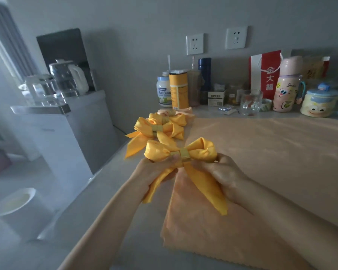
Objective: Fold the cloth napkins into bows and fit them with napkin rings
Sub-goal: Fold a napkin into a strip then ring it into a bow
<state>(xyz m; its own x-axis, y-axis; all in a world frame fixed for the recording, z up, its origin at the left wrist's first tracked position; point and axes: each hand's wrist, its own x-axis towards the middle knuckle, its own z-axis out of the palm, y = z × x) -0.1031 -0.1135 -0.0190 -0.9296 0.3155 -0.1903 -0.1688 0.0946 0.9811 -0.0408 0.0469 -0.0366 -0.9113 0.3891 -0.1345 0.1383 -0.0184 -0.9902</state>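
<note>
I hold a yellow napkin bow (200,151) above the counter, with a gold napkin ring (184,154) round its middle and two tails hanging down. My left hand (156,170) pinches the bow just left of the ring. My right hand (222,172) grips its right loop from below. Behind it lie a second yellow bow (158,129) with a gold ring, a third yellow bow (176,119) and a pale peach bow (181,112), in a row near the counter's left edge.
A peach cloth (261,152) covers the counter under my hands. At the back stand a yellow canister (179,88), a jar (163,92), a glass cup (251,102), a pink bottle (285,86) and a cartoon mug (318,104). Left of the counter are a white appliance (66,123) and a bin (18,211).
</note>
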